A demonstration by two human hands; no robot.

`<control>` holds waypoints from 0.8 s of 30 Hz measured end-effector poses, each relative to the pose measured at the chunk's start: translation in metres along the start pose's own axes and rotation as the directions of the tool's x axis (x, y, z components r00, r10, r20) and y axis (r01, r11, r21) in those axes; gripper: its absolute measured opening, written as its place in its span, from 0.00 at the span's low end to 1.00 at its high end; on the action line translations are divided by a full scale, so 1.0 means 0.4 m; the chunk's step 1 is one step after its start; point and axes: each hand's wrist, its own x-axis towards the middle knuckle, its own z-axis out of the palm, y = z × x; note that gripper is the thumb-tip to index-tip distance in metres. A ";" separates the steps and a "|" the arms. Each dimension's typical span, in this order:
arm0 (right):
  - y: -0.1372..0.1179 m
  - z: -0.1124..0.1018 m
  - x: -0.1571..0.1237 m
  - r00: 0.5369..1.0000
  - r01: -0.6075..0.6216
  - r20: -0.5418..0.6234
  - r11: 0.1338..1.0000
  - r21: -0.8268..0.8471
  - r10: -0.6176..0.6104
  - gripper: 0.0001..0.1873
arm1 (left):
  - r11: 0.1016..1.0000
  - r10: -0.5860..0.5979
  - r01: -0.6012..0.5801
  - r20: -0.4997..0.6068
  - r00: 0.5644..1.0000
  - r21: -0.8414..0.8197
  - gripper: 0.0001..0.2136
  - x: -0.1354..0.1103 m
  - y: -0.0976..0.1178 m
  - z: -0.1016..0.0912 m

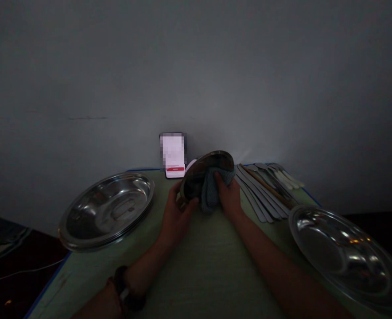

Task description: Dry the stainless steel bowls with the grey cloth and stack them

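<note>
A round, shallow metal bowl [193,179] is tilted up above the table, its hollow side partly facing me. My left hand [178,215] grips its lower left rim, with the thumb at the near edge and the fingers behind. My right hand [230,197] is closed on a grey-blue cloth [210,195], thumb on top. That cloth lies against the bowl's right inner side and covers part of it. What my right fingers touch behind the cloth is hidden.
Large metal basins [106,212] are stacked at the left. Another metal basin [345,257] stands at the right edge. Behind it lie several knives [257,195] and other utensils in a row. A lit phone [173,153] leans on the wall at the back of the green table [202,270].
</note>
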 end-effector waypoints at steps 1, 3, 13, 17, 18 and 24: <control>0.000 0.000 0.000 1.000 0.008 0.003 1.000 -0.005 -0.008 0.24 | 1.000 -0.004 0.004 0.004 1.000 0.002 0.23 0.000 0.001 0.000; 0.000 0.000 0.001 1.000 0.026 0.002 1.000 -0.015 -0.026 0.24 | 1.000 -0.010 0.010 0.006 1.000 0.015 0.24 -0.001 0.004 0.001; 0.004 0.001 0.003 0.999 0.032 0.000 0.999 -0.019 -0.032 0.23 | 0.999 -0.018 0.018 -0.003 1.000 0.040 0.24 0.002 0.007 0.001; 0.007 0.001 0.004 1.000 0.021 0.002 1.000 -0.016 -0.021 0.23 | 0.999 -0.019 0.020 -0.009 1.000 0.048 0.23 0.000 0.013 0.004; 0.007 0.001 0.003 1.000 0.020 0.003 1.000 -0.015 -0.020 0.23 | 0.999 -0.016 0.017 -0.006 1.000 0.052 0.23 0.000 0.013 0.004; 0.011 0.002 0.003 1.000 0.015 -0.001 0.999 -0.036 -0.015 0.23 | 0.999 0.021 -0.022 0.016 1.000 0.045 0.24 0.001 0.003 0.001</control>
